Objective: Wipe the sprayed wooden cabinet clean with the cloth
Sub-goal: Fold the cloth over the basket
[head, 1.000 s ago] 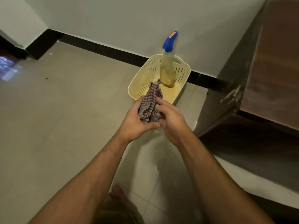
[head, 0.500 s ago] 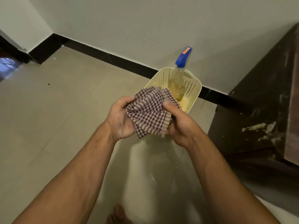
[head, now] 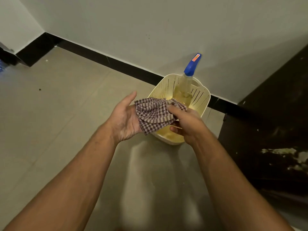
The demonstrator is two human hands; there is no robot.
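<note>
Left hand (head: 125,121) lies palm-up, thumb spread, fingers under the checked cloth (head: 153,116); right hand (head: 188,124) pinches its right edge, thumb on top, held over the basket (head: 200,99) with the spray bottle (head: 185,88), well apart from the smeared cabinet (head: 270,127) at far right. Cloth looks light, limp and grippy, so best bunched into a palm pad. Versus half a second ago, the left hand's curl has opened and the cloth is more bunched.

Bunched checked cloth (head: 154,116) (dark cabinet (head: 270,130) rightward)
</note>
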